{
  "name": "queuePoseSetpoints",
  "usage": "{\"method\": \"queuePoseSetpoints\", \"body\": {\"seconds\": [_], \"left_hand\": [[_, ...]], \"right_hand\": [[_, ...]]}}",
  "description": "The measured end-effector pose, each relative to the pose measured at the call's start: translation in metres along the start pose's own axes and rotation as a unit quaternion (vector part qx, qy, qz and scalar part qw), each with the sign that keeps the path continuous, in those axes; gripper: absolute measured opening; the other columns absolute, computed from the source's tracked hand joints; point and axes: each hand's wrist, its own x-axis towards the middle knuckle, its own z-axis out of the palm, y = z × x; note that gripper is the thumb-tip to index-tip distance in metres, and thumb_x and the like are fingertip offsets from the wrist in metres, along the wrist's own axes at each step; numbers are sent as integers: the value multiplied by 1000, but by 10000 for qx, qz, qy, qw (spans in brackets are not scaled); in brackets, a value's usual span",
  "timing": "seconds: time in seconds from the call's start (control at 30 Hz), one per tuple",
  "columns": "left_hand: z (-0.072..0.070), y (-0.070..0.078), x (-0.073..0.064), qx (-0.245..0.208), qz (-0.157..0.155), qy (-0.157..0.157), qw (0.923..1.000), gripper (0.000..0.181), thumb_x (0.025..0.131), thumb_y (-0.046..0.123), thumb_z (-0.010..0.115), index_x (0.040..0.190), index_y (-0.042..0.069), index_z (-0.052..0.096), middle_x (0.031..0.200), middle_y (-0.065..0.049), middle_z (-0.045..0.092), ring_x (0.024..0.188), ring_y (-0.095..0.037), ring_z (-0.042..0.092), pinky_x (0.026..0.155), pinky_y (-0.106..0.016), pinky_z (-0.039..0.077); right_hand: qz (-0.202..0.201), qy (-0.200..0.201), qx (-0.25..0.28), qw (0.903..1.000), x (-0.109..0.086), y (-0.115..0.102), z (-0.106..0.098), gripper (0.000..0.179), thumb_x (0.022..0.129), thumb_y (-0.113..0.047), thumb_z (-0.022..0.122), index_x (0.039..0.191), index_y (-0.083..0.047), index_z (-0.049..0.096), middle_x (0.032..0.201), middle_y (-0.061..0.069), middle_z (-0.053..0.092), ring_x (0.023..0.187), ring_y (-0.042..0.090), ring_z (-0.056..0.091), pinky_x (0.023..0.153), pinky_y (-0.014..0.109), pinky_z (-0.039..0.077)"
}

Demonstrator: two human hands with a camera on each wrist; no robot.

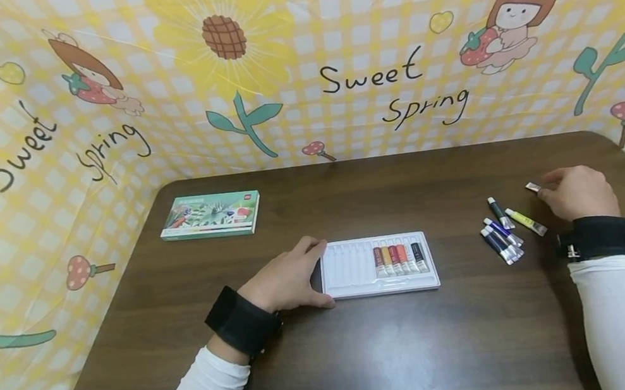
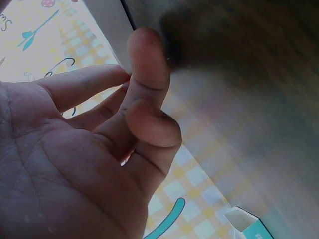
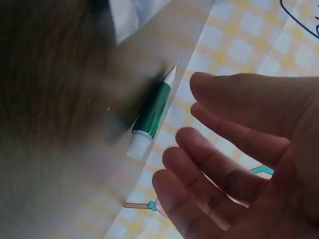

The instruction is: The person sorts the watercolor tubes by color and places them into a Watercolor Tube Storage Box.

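Observation:
A white plastic tray lies flat, with several small paint tubes lined up in its right half and bare grooves on its left. My left hand grips the tray's left end, thumb at the near corner and fingers at the far one. In the left wrist view that hand's curled fingers show large. Over at the right, my right hand is beside a green paint tube with a white cap. Its fingers are spread loosely, with a gap between them and the tube in the right wrist view.
Several loose tubes, dark, blue-purple and one yellow tube, lie between the tray and my right hand. A teal illustrated box sits at the back left of the brown table. Yellow checked cloth hangs behind and along the left side.

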Motion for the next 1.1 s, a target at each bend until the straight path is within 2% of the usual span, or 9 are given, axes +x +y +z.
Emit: {"method": "queuePoseSetpoints", "body": {"seconds": [0.27, 0.5, 0.63, 0.83, 0.93, 1.1], "left_hand": [[0, 0, 1, 4, 20, -13, 10000, 106, 81, 45, 91, 163, 4, 37, 162, -14, 42, 125, -30, 62, 110, -47, 52], [0, 0, 2, -1, 28, -38, 10000, 106, 82, 45, 91, 163, 4, 37, 162, -14, 42, 125, -31, 62, 111, -48, 52], [-1, 0, 2, 14, 59, -32, 10000, 105, 81, 45, 91, 162, 3, 38, 162, -15, 42, 124, -31, 62, 111, -48, 52], [-1, 0, 2, 17, 69, -16, 10000, 105, 81, 44, 91, 162, 2, 38, 162, -15, 42, 125, -31, 62, 111, -48, 52], [-1, 0, 2, 16, 54, -7, 10000, 105, 81, 44, 91, 162, 2, 38, 162, -15, 42, 124, -31, 62, 111, -48, 52], [0, 0, 2, 14, 45, -34, 10000, 105, 82, 44, 91, 162, 3, 37, 162, -15, 42, 124, -31, 62, 110, -48, 52]], "right_hand": [[184, -239, 16, 9995, -2, -4, 3, 37, 103, -13, 59, 130, 13, 62, 127, 43, 58, 99, 55, 56, 74, 57, 47], [603, -161, 191, 9979, -1, -3, 6, 32, 103, -14, 59, 124, 9, 66, 124, 43, 57, 97, 54, 57, 70, 53, 46], [752, -293, 285, 9963, -2, -3, 5, 33, 102, -17, 62, 122, 10, 66, 120, 41, 58, 95, 52, 57, 68, 50, 47], [695, -484, 330, 9959, -3, -5, 3, 35, 101, -21, 66, 119, 9, 67, 114, 40, 63, 93, 50, 58, 66, 47, 48], [671, -593, 353, 9954, -3, -6, 2, 34, 103, -22, 63, 119, 7, 68, 111, 37, 66, 93, 47, 58, 67, 46, 47], [385, -622, 190, 9971, -3, -5, 0, 36, 105, -19, 57, 122, 10, 67, 101, 32, 71, 90, 44, 61, 65, 44, 47]]}}
